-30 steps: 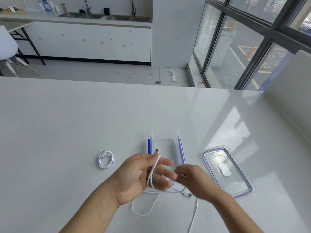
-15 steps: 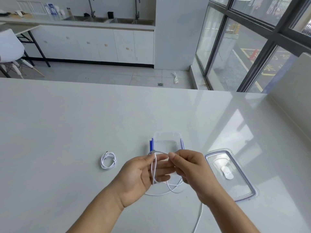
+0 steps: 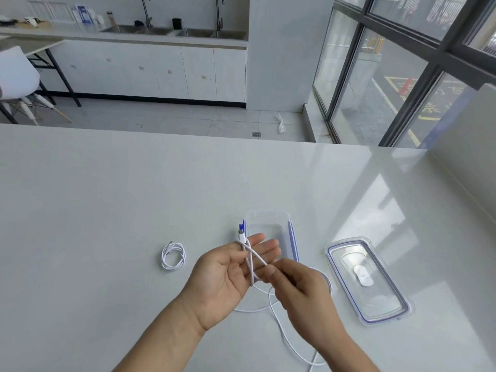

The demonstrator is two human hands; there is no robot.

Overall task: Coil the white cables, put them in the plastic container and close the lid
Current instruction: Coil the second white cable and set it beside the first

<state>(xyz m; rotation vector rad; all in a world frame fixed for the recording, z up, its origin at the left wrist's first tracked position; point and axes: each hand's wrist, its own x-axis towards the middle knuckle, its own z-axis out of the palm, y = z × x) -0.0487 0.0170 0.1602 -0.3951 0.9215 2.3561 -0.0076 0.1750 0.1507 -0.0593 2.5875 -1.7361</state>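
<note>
My left hand point(image 3: 228, 275) is held palm up with loops of a white cable point(image 3: 249, 260) wound across its fingers; the plug end sticks up past the fingertips. My right hand point(image 3: 298, 288) pinches the same cable just right of the loops. The loose rest of the cable trails over the table toward the near edge. Just beyond my hands stands the clear plastic container point(image 3: 291, 232) with blue clips, open, with nothing visible inside. Its clear lid point(image 3: 386, 304) lies flat on the table to the right. A second white cable point(image 3: 173, 256), coiled, lies to the left.
The white table point(image 3: 107, 197) runs far to the left and back. A low white wall point(image 3: 467, 157) borders its right side. Beyond the table are a tiled floor, kitchen cabinets with sinks, a white chair and large windows.
My right hand has drawn the cable down across my left fingers, adding a crossing loop. My left hand has opened flatter, palm up. The view has shifted slightly.
</note>
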